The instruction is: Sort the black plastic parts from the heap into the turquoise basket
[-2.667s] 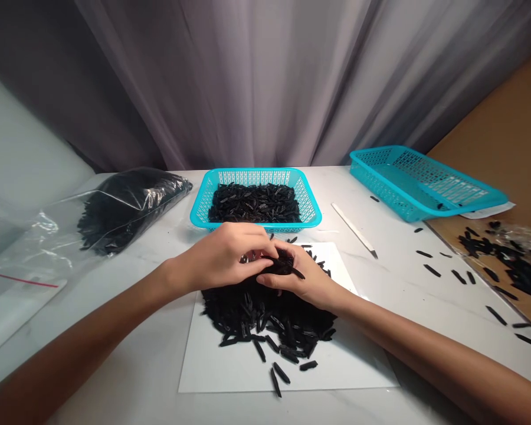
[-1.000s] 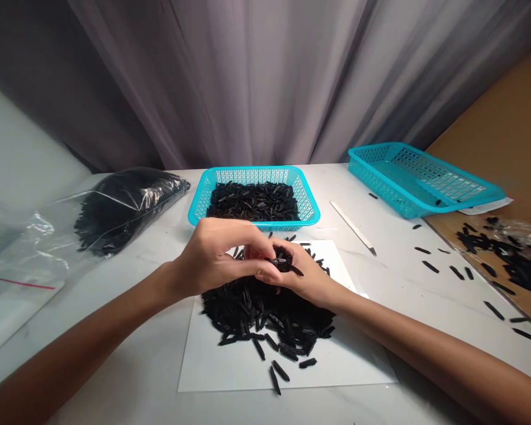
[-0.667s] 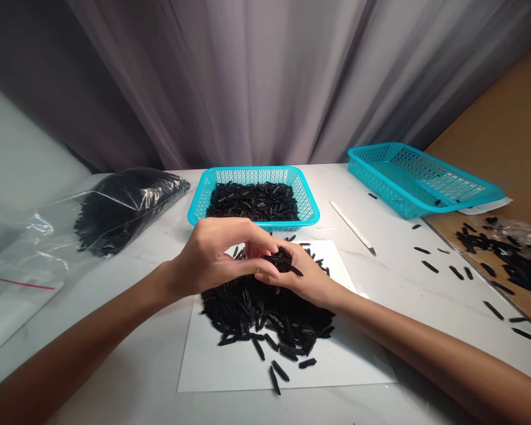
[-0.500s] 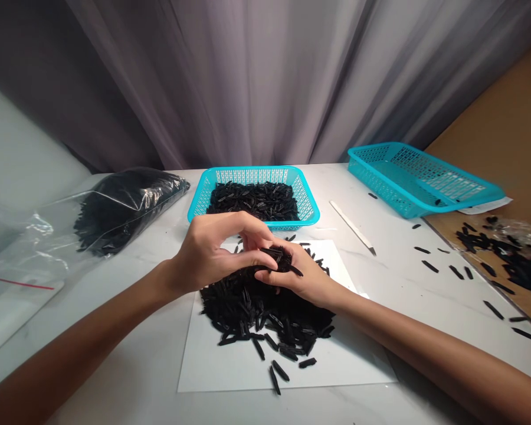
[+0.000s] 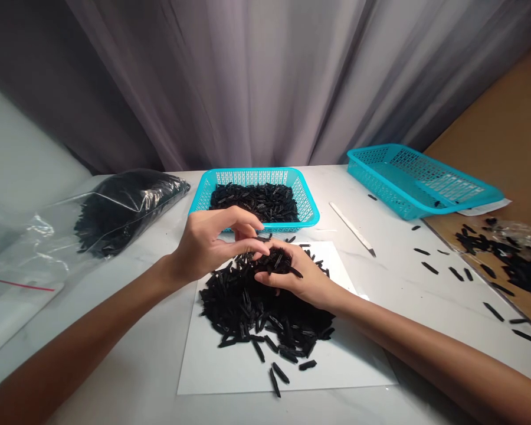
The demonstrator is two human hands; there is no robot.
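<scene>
The right hand (image 5: 308,276) is closed around a clump of black strips (image 5: 274,262) above the heap (image 5: 265,307) on the sheet (image 5: 221,375). Next to it, the left hand (image 5: 207,237) has a strip (image 5: 264,238) between thumb and forefinger; I cannot tell whether pinched. A basket (image 5: 292,226) stands beyond the sheet's far edge, a bag (image 5: 115,206) toward the counter's (image 5: 380,330) far left corner.

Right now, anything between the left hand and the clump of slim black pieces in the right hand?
Nothing visible. The left hand is by the upper left edge of the black clump, whose top is in plain view; the thumb of the right hand lies along its near side.
</scene>
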